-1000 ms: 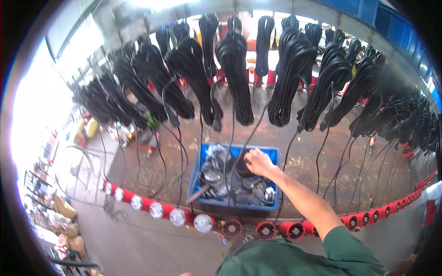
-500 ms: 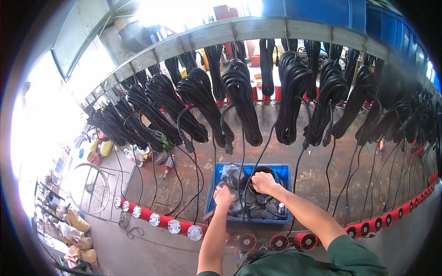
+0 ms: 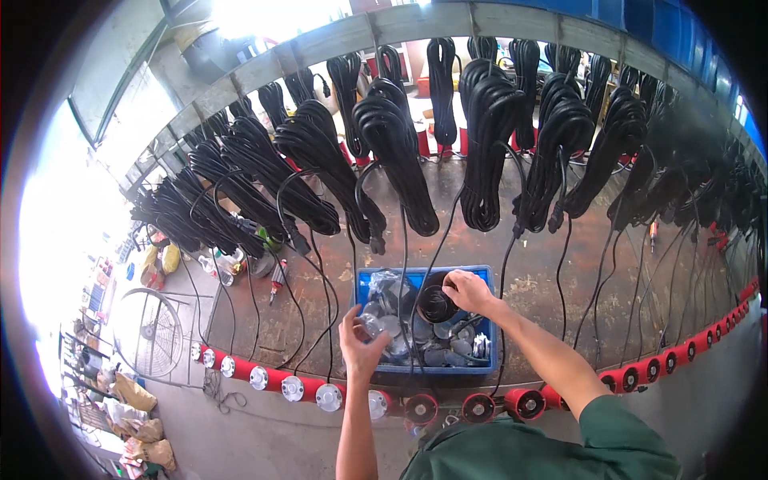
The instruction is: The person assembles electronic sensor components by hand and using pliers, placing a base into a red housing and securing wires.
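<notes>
My left hand is raised at the near left side of a blue plastic bin, its thumb and fingers curled around a shiny, translucent round piece. Inside the bin are several grey, disc-like pieces and a crumpled clear plastic bag. A dark round tub sits at the bin's far right part. Over its right rim, my right hand has its fingers bent together; whatever they pinch is hidden. A thin black cable hangs down across the bin.
Thick coils of black cable hang from a metal rail above the worn brown table. Red cylindrical fixtures line the table's near edge, several at left with silver faces. A screwdriver-like red tool hangs at left.
My left hand has lifted out from over the bin toward the near left, with the round piece now showing in it. My right hand has drawn back to the tub's right rim. The view has shifted slightly.
</notes>
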Available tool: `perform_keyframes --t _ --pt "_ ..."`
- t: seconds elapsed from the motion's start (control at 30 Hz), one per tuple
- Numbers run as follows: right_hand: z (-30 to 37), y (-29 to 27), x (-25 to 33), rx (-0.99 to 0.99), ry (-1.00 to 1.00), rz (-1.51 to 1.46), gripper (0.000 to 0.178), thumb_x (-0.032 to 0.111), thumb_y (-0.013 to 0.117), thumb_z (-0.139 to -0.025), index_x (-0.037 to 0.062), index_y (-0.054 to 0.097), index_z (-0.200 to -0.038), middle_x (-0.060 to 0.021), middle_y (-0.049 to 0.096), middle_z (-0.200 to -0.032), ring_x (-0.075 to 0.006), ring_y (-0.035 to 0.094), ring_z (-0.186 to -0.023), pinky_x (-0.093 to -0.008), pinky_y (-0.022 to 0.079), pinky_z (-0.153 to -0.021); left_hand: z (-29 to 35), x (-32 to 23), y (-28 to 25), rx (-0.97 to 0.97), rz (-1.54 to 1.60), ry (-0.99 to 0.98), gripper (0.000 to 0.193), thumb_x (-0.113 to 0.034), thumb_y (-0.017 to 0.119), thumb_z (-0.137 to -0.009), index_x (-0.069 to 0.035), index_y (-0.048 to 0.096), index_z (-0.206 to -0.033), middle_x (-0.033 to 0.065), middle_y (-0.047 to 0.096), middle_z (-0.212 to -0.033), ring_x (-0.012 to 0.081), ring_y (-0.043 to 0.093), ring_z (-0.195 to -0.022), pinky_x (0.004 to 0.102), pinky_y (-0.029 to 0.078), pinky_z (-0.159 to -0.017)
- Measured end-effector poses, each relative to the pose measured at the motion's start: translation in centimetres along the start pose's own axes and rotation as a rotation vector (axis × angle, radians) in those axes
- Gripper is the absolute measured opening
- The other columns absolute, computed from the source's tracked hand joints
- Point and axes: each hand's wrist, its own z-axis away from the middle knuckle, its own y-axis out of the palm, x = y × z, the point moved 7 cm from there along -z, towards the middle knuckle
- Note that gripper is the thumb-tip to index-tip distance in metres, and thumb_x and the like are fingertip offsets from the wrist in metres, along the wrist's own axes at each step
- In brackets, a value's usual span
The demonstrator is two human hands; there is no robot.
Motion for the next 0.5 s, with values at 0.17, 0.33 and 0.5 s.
perform_keyframes --t 0.17,0.33,0.5 --pt "1.0 -4.3 2.3 -0.224 0.141 -0.211 0.03 0.026 0.071 -0.098 -0.0032 0.074 -0.104 -0.0196 0.078 -0.099 -0.0355 0.076 -0.092 -0.043 0.058 -0.082 7.1 -7.9 1.9 -0.083 -0.171 0.341 0.045 -0.006 0.088 -0.068 -0.005 0.06 -0.104 0.0152 0.06 -0.121 0.03 0.062 -0.117 0.0409 0.052 -0.093" --pt "4.5 -4.1 2.1 -0.137 0.221 -0.347 0.032 0.028 0.071 -0.099 -0.003 0.073 -0.103 -0.0157 0.078 -0.095 -0.0266 0.074 -0.086 -0.0393 0.056 -0.079 12.2 -2.0 12.1 0.473 -0.439 0.552 0.036 -0.019 0.091 -0.066 -0.009 0.068 -0.091 0.0172 0.059 -0.138 0.0393 0.056 -0.125 0.0516 0.041 -0.104" --pt "9.0 -7.4 5.6 -0.083 0.178 -0.208 0.019 0.019 0.073 -0.097 0.0007 0.07 -0.103 -0.0147 0.074 -0.088 -0.0292 0.073 -0.082 -0.0404 0.056 -0.073 13.2 -3.4 11.4 0.394 -0.43 0.455 0.062 -0.018 0.092 -0.068 -0.016 0.068 -0.125 0.0148 0.055 -0.147 0.0368 0.053 -0.129 0.0508 0.039 -0.105"
